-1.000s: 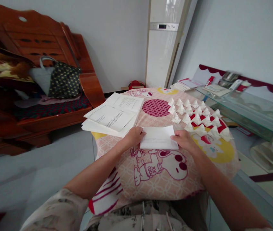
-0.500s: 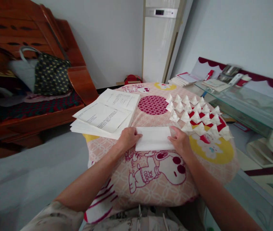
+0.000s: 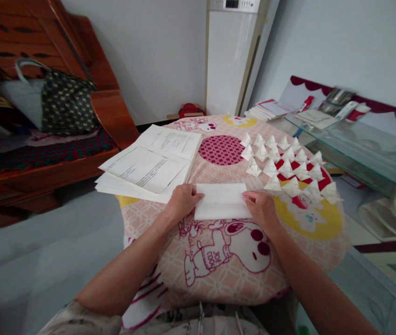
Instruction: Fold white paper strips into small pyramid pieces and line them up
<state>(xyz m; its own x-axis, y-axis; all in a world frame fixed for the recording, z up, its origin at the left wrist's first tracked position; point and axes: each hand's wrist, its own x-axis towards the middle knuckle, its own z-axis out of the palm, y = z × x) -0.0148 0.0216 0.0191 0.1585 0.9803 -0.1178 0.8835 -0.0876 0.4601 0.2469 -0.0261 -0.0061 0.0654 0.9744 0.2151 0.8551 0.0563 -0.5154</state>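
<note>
A folded sheet of white paper (image 3: pixel 220 202) lies on the patterned tablecloth (image 3: pixel 239 288) in front of me, its long side running left to right. My left hand (image 3: pixel 184 199) grips its left edge, thumb on top and fingers curled. At the opposite end, my right hand (image 3: pixel 258 204) pinches the right edge between thumb and fingers. Just beyond my right hand stand several rows of small folded paper shapes (image 3: pixel 287 168) with pointed tops. Left of the folded sheet is a stack of printed paper (image 3: pixel 149 163), its top sheet lying askew.
To the right a glass shelf unit (image 3: pixel 358 144) adjoins the table, with metal bowls (image 3: pixel 339 97) on it. A pile of papers (image 3: pixel 267 110) sits at the back right. On the left is a wooden bench (image 3: pixel 110 111) bearing a dark patterned bag (image 3: pixel 67 102).
The camera view has shifted slightly. My right fingers have closed in more tightly at the paper's right edge; my left hand still holds the left edge.
</note>
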